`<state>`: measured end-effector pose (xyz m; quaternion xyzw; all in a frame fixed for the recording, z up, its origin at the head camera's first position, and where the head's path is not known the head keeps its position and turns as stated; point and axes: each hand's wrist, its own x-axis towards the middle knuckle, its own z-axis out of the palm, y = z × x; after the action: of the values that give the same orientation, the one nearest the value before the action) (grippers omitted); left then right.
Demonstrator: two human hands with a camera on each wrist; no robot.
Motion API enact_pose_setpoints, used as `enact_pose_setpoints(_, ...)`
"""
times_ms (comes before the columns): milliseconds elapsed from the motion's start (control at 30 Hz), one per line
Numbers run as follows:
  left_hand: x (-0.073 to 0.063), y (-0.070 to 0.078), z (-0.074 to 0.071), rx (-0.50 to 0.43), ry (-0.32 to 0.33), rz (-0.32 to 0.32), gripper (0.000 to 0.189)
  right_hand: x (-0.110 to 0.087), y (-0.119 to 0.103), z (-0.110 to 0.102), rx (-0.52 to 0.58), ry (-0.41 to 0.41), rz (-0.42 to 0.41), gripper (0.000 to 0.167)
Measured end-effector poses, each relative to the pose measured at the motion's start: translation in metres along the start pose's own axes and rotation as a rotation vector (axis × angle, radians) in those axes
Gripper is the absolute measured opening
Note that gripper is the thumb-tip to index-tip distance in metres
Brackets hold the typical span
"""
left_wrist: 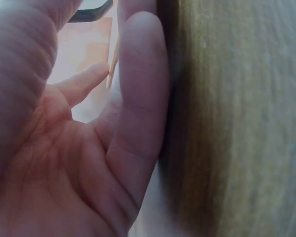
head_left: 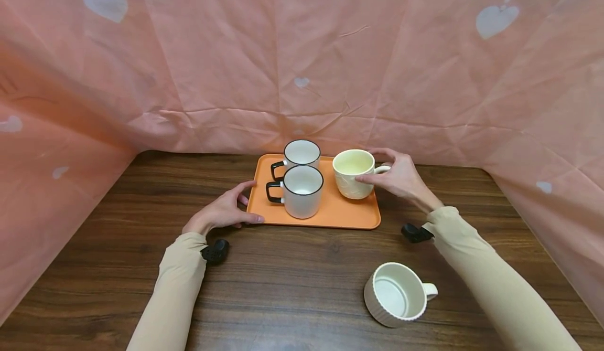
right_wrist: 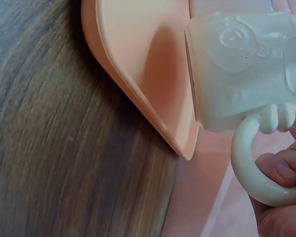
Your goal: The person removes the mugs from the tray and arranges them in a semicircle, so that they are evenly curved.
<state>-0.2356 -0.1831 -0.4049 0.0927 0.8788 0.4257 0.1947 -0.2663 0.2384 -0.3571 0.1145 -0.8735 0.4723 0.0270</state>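
My right hand holds a cream mug with a raised pattern, thumb on its near side. In the right wrist view, a finger passes through the handle of this mug. The mug is upright over the right part of an orange tray. My left hand is at the tray's left end, index fingertip at the left rim and thumb at the front corner. Two white mugs with black rims, a front one and a back one, stand on the tray, black handles pointing left.
A ribbed off-white cup stands on the dark wooden table in front of the tray, its handle to the right. Pink cloth with white hearts hangs behind the table and along both sides, close behind the tray.
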Motion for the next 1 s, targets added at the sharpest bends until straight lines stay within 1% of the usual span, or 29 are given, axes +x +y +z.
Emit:
enact_pose_setpoints(133, 0.000, -0.001, 0.001, 0.001, 0.004, -0.011, 0.102, -0.005, -0.001, -0.004, -0.020, 0.004, -0.019, 0.065)
enact_pose_setpoints(200, 0.001, -0.001, 0.001, 0.002, 0.001, -0.013, 0.102, -0.008, -0.001, -0.006, -0.055, 0.013, -0.025, 0.064)
enact_pose_setpoints(367, 0.001, -0.001, 0.002, -0.007, -0.001, -0.012, 0.102, -0.016, -0.004, -0.008, -0.118, 0.019, -0.032, 0.063)
enact_pose_setpoints(467, 0.001, -0.001, 0.001, -0.007, -0.001, -0.011, 0.102, -0.021, -0.006, -0.009, -0.136, 0.015, -0.029, 0.065)
enact_pose_setpoints(667, 0.000, 0.001, 0.001, -0.009, -0.007, -0.008, 0.102, -0.029, -0.011, -0.010, -0.124, -0.014, -0.004, 0.067)
enact_pose_setpoints(867, -0.001, 0.002, 0.000, -0.011, -0.005, -0.001, 0.103, -0.037, -0.016, -0.010, -0.132, -0.025, -0.011, 0.065)
enact_pose_setpoints(1000, -0.002, 0.002, -0.001, -0.010, -0.007, -0.006, 0.103, -0.043, -0.019, -0.008, -0.113, -0.049, -0.017, 0.064)
